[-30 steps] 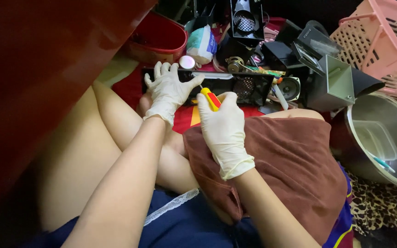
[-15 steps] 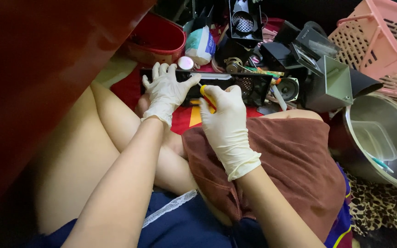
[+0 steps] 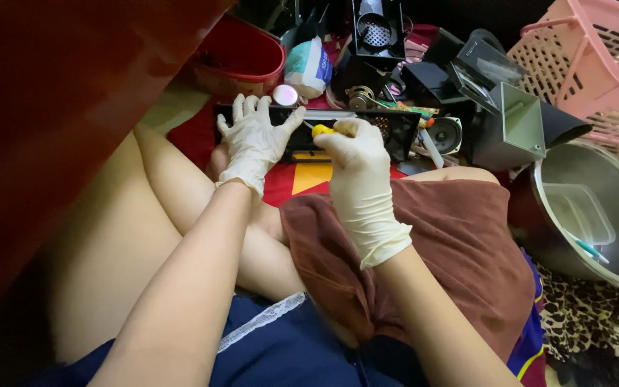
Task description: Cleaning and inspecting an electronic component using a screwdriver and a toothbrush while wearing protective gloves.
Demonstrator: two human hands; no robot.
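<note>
Both my hands wear thin white gloves. My left hand [image 3: 253, 140] lies flat, fingers spread, on the left end of a long black device panel [image 3: 395, 132] with a mesh grille that rests on the floor by my knees. My right hand [image 3: 356, 161] is closed around a screwdriver with a yellow handle [image 3: 321, 130], whose tip points down at the middle of the panel. A brown cloth [image 3: 460, 244] covers my right thigh just below that hand.
A red bucket [image 3: 241, 57] stands behind my left hand, beside a pale plastic packet [image 3: 308, 66]. Black housings and loose parts [image 3: 481, 86] crowd the back. A pink basket [image 3: 596, 72] is far right, above a steel pot [image 3: 596, 208] holding a clear tub.
My right hand has shifted a little left along the panel with the screwdriver, and the handle now points more sideways. My left hand stays pressed on the panel's left end.
</note>
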